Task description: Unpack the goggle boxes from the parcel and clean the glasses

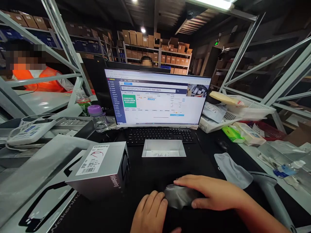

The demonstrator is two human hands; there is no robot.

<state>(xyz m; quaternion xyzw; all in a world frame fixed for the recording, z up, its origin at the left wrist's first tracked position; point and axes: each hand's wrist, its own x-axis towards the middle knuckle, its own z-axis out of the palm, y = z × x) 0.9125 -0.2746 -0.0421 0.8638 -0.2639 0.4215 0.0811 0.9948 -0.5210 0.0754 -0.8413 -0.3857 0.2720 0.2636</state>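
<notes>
A dark grey crumpled pouch (179, 196), slightly shiny, lies on the black desk mat in front of me. My right hand (211, 192) closes over it from the right, fingers across its top edge and thumb on the near side. What is inside the pouch is hidden. Beside its left edge rests my left hand (150, 210), fingers side by side and bent a little, thumb apart near the bottom edge. Its fingertips are at the pouch's edge; I see nothing held in them. A grey box (103, 171) printed "Wakening" stands to the left.
Behind the hands are a shallow open white tray (164, 149) holding a paper slip, a keyboard (160, 136) and a monitor (157, 97). A light grey cloth pouch (232, 170) and a scanner (269, 191) lie right. A purple-lidded bottle (97, 118) stands left. A person in orange (43, 79) sits beyond.
</notes>
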